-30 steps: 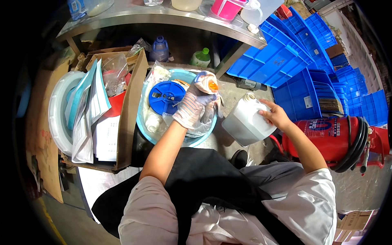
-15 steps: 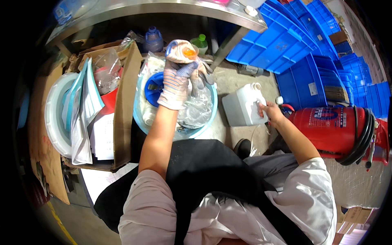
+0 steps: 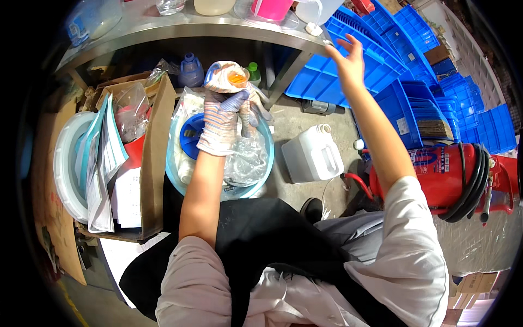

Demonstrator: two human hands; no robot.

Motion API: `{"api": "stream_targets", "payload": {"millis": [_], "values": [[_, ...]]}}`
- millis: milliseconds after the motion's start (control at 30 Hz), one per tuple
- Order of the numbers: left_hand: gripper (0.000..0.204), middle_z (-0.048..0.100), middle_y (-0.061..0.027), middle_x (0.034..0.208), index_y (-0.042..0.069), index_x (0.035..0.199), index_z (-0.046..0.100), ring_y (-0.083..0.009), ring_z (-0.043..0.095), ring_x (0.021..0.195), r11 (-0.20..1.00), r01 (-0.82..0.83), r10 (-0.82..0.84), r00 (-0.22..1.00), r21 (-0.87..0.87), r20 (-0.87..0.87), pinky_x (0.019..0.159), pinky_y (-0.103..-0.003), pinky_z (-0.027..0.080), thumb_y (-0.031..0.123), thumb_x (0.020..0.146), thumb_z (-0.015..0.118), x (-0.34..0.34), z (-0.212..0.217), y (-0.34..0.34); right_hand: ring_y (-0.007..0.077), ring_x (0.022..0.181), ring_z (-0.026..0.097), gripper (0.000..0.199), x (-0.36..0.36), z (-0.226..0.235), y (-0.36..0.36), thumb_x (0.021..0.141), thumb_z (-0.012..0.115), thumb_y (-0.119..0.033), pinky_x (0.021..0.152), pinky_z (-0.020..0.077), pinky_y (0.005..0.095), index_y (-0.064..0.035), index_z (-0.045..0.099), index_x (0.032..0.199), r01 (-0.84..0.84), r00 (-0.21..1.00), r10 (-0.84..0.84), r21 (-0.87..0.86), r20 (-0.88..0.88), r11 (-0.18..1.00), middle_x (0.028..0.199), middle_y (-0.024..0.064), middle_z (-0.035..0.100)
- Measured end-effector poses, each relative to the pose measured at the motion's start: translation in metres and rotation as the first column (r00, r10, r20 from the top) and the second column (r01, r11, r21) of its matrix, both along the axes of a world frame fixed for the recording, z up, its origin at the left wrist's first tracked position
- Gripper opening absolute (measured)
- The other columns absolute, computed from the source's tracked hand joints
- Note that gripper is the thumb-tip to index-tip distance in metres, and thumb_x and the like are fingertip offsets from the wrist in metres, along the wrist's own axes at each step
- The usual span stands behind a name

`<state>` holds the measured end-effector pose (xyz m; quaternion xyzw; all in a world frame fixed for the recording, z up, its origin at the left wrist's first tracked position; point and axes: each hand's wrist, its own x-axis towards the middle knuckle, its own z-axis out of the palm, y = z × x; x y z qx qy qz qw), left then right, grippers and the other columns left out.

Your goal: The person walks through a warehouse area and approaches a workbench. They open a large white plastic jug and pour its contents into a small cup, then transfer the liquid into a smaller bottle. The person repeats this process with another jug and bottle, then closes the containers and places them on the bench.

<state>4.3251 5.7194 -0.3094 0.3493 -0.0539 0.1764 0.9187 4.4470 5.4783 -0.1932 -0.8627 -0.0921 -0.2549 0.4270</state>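
My left hand wears a striped knit glove and is closed around a small clear cup with something orange inside. A second striped glove is bunched up in the same hand, its fingers dangling. Below them sits a light-blue basin with clear plastic bags and a blue round plastic piece. My bare right hand is raised with fingers spread, close to the metal table's right corner and touching nothing I can make out. A white plastic jug stands on the floor below it.
The metal table crosses the top, bearing a pink container and a white cap. Blue crates fill the upper right. A red fire extinguisher lies at right. A cardboard box of papers stands left.
My right hand has let go of the white jug and moved up to the table corner. The jug stays on the floor. My left hand still holds the cup and glove.
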Motion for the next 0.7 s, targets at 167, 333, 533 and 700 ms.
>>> {"api": "stream_targets", "payload": {"millis": [167,333,533,700], "values": [[0.049,0.063,-0.0077,0.112,0.004,0.119,0.055,-0.0193,0.061,0.102,0.999,0.041,-0.041,0.999,-0.016,0.01,0.09,-0.031,0.049,-0.003,0.074,0.073,-0.005,0.008,-0.011,0.0267,0.126,0.042,0.09,0.038,-0.009,0.048,0.063,0.082,-0.042,0.107,0.0179,0.0534,-0.0073,0.039,0.134,0.355,0.935,-0.354,-0.099,0.023,0.93,0.125,0.007,0.056],[0.054,0.062,-0.0076,0.113,0.005,0.12,0.054,-0.0196,0.06,0.103,0.999,0.042,-0.041,0.999,-0.025,0.024,0.092,-0.033,0.048,-0.002,0.071,0.075,-0.01,0.008,-0.008,0.0253,0.126,0.041,0.081,0.052,-0.003,0.062,0.066,0.08,-0.034,0.107,0.0136,0.0554,-0.0084,0.041,0.131,0.383,0.919,-0.393,-0.155,-0.034,0.91,0.11,0.0039,0.063],[0.057,0.059,-0.0064,0.115,0.005,0.125,0.05,-0.0192,0.057,0.106,0.999,0.034,-0.033,0.999,0.024,-0.008,0.094,-0.031,0.046,0.0,0.073,0.074,-0.013,0.008,-0.015,0.0285,0.098,0.063,0.08,0.042,0.013,0.016,0.068,0.076,-0.038,0.098,0.0342,0.0469,-0.0065,0.037,0.131,0.325,0.943,-0.312,-0.114,0.119,0.939,0.103,0.0079,0.066],[0.054,0.06,-0.0076,0.112,0.004,0.123,0.051,-0.0192,0.059,0.104,0.999,0.032,-0.032,0.999,0.026,0.024,0.093,-0.032,0.047,0.001,0.074,0.074,-0.014,-0.008,0.0,0.032,0.088,0.065,0.07,-0.028,-0.035,-0.067,0.073,0.074,-0.015,0.077,0.0515,0.0395,-0.0064,0.034,0.13,0.068,0.998,-0.065,-0.414,0.02,0.908,0.102,0.0161,0.063]]}}
